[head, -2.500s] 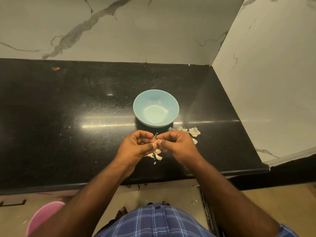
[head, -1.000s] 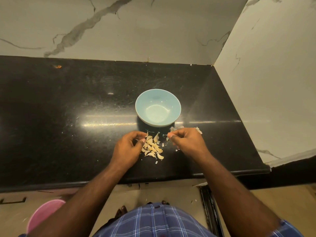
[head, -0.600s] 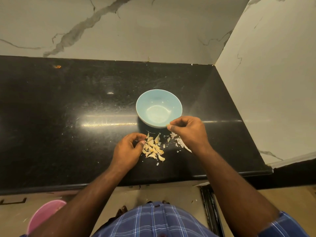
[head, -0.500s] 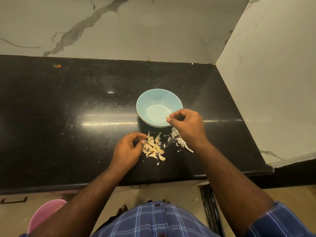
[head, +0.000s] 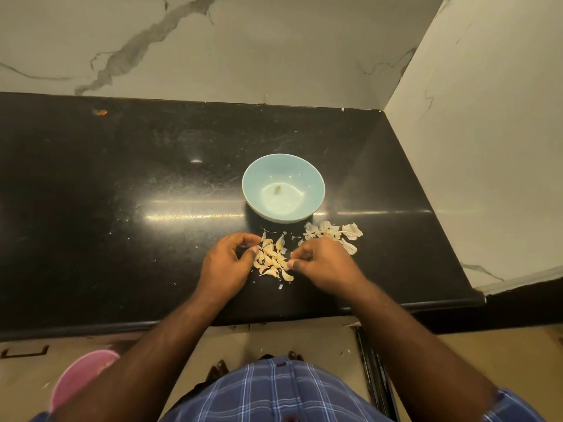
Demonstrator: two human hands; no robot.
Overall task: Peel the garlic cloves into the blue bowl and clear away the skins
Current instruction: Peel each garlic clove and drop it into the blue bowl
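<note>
One small yellowish clove now sits in the glossy blue bowl, dropped there by the right hand, which is back at the clove pile on the black polished counter. So: first clove done, many left. Both hands, left hand too, have fingers curled at the pile; actual grasp unclear. Papery skins lie just right of the bowl.

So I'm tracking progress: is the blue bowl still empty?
Nearly empty: the blue bowl stands upright with one small yellowish piece on its floor.
</note>
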